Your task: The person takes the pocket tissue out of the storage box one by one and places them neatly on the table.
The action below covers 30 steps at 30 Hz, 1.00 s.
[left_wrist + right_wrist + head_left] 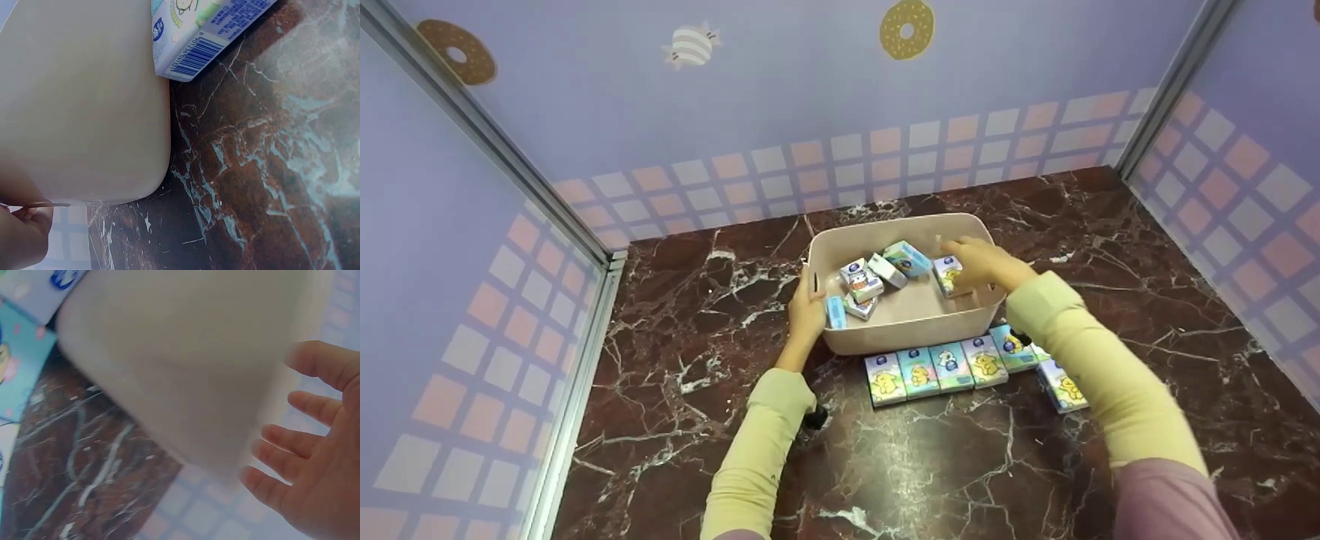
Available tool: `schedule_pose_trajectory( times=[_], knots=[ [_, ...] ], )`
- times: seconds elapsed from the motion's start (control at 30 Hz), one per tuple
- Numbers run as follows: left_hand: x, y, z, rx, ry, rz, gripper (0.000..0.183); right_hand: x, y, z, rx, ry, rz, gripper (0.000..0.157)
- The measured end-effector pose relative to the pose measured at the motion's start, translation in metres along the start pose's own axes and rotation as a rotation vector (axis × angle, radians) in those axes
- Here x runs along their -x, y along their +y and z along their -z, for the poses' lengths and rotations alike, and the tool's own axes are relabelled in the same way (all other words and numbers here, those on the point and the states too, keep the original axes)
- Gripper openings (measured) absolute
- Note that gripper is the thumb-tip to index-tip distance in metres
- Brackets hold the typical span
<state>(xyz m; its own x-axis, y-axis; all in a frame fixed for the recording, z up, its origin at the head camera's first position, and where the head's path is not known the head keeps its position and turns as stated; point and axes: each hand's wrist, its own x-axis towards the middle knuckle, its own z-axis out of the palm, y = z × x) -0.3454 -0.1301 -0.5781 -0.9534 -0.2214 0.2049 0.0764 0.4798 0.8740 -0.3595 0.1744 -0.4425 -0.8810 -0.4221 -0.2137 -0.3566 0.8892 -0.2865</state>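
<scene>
A beige plastic bin (915, 332) stands on the marble-patterned surface, with several small cartoon-printed packs lying loose inside. At its left end my left hand (808, 307) grips the rim beside the handle slot; in the left wrist view that hand (25, 236) shows at the lower left corner. My right hand (979, 262) reaches over the bin's right end, above a white pack with a yellow figure (947, 274). Spread, slightly bent fingers with nothing between them show on the right hand (315, 455) in the right wrist view, close to the bin's rim (264, 399).
Along the bin's near side lies a row of similar packs (919, 373), and another pack (1065, 386) sits nearer, partly behind the right sleeve. Lilac panels (780, 97) with pink and white squares enclose the back and both sides. Dark marbled surface (682, 450) extends in front.
</scene>
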Motion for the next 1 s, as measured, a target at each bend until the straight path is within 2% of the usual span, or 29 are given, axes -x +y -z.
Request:
schedule_pose_trajectory(
  times=[0.07,0.1,0.13,0.17,0.2,0.23,0.3,0.37,0.47,0.5,0.6,0.67,0.7,0.8,1.0],
  knots=[
    [0.001,-0.001,0.0,0.007,0.02,-0.03,0.071,-0.007,0.003,-0.007,0.015,-0.005,-0.023,0.078],
    [0.002,0.003,0.001,0.006,0.018,-0.027,0.07,-0.01,0.004,-0.01,0.026,-0.005,-0.027,0.078],
    [-0.002,-0.004,-0.003,0.013,0.014,-0.01,0.07,-0.016,0.01,-0.017,0.036,0.012,-0.012,0.079],
    [0.0,0.002,-0.001,0.009,-0.005,0.013,0.07,-0.018,0.011,-0.019,0.042,0.013,-0.013,0.079],
    [0.0,0.002,-0.001,0.008,-0.002,0.016,0.07,-0.02,0.011,-0.021,0.048,0.01,-0.015,0.079],
    [0.004,0.01,0.004,0.002,0.001,0.01,0.07,-0.022,0.012,-0.023,0.056,0.009,-0.015,0.079],
    [-0.001,-0.001,-0.002,-0.036,0.02,-0.001,0.07,-0.024,0.011,-0.026,0.062,-0.002,-0.022,0.078],
    [-0.005,-0.016,-0.009,-0.06,0.063,-0.064,0.07,-0.021,0.005,-0.024,0.067,-0.033,-0.053,0.078],
    [-0.004,-0.012,-0.01,-0.061,0.069,-0.074,0.068,-0.021,0.005,-0.026,0.102,-0.051,-0.058,0.075],
    [0.003,0.004,-0.003,-0.061,0.054,-0.067,0.067,-0.021,0.005,-0.026,0.111,-0.056,-0.061,0.075],
    [0.019,0.053,0.014,-0.028,0.005,0.026,0.064,-0.021,0.007,-0.026,0.125,-0.066,-0.074,0.074],
    [0.024,0.068,0.018,-0.018,0.011,0.052,0.063,-0.021,0.008,-0.025,0.117,-0.065,-0.079,0.072],
    [0.026,0.073,0.02,-0.024,0.013,0.049,0.061,-0.021,0.009,-0.025,0.115,-0.062,-0.081,0.071],
    [0.026,0.073,0.021,-0.014,0.015,0.042,0.06,-0.022,0.009,-0.026,0.121,-0.048,-0.075,0.066],
    [0.027,0.07,0.024,-0.033,0.006,0.04,0.062,-0.029,0.01,-0.035,0.226,-0.012,-0.055,0.067]
  ],
)
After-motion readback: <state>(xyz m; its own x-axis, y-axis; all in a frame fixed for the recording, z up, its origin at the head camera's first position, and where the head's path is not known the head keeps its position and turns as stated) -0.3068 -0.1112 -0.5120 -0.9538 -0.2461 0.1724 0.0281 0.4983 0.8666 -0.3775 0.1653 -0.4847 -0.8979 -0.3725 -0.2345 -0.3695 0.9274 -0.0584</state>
